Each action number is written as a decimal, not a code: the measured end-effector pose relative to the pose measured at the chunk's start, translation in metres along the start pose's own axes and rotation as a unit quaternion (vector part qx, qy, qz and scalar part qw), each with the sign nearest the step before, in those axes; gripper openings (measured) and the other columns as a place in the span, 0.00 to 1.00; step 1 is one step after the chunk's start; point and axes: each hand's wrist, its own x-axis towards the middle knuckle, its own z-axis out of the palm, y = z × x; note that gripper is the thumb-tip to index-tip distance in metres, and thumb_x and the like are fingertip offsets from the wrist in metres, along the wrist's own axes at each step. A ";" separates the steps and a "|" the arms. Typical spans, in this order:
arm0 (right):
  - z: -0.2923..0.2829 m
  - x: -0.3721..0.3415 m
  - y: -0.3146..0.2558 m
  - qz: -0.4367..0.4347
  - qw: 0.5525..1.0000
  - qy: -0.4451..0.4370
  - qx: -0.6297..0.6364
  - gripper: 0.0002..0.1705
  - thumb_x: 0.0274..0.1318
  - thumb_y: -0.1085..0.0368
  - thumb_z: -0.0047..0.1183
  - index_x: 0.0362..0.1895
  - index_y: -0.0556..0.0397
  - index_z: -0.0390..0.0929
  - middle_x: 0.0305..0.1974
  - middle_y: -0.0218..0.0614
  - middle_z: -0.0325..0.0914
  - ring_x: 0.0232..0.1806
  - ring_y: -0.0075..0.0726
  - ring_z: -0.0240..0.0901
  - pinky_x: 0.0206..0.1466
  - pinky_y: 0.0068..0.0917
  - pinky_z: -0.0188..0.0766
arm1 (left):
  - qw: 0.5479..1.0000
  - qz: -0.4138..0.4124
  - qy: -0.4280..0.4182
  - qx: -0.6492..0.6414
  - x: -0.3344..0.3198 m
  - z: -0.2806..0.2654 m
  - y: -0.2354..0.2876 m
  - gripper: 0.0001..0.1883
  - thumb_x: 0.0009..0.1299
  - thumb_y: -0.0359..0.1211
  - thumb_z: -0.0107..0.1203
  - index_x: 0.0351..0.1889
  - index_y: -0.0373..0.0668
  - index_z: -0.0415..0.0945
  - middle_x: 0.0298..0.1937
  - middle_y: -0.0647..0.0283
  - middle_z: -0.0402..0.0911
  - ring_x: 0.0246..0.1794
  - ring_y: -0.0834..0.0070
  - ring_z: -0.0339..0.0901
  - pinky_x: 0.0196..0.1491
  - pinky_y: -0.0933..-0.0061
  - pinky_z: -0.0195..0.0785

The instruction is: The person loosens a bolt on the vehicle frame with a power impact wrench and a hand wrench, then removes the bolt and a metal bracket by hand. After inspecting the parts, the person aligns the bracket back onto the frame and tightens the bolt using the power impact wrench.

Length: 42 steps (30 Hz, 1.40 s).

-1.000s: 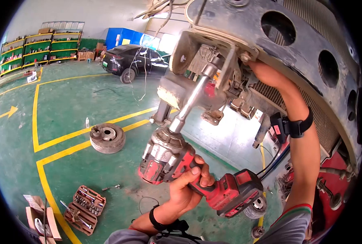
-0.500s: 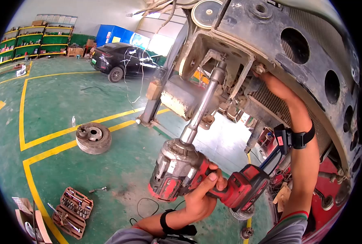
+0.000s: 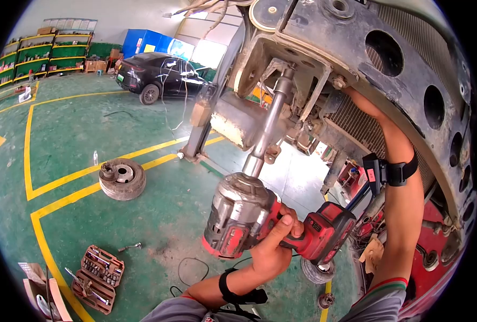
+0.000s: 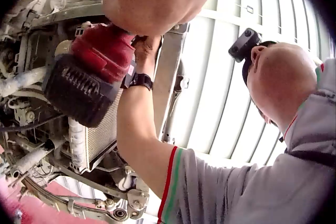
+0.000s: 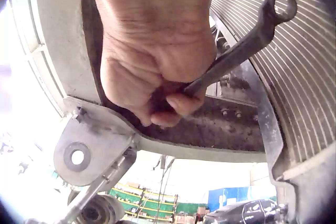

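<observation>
We are gripping the power wrench (image 3: 243, 206) by its handle in our left hand (image 3: 273, 252), low and near us. Its long bar (image 3: 270, 124) is slanting up and away, its tip meeting the bracket (image 3: 247, 78). Beyond, behind the frame (image 3: 351, 51), our right hand (image 5: 157, 71) is curling round a spanner (image 5: 239, 58), nearer the bracket; the spanner's far end is hiding from us.

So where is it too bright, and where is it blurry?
Head: floor glares white beyond the power tool. Left wrist: pale ceiling glows behind the person. Right wrist: white glare left of the right hand; distant car fuzzy.
</observation>
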 end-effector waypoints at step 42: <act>0.012 0.010 -0.038 0.212 0.960 -0.064 -0.170 0.18 0.63 0.58 0.47 0.50 0.58 0.75 0.42 0.51 0.79 0.43 0.46 0.76 0.48 0.41 0.68 | 1.000 -0.018 -0.011 -0.017 0.004 0.001 -0.007 0.08 0.70 0.34 0.50 0.43 0.43 0.67 0.27 0.65 0.71 0.25 0.78 0.64 0.39 0.70 0.58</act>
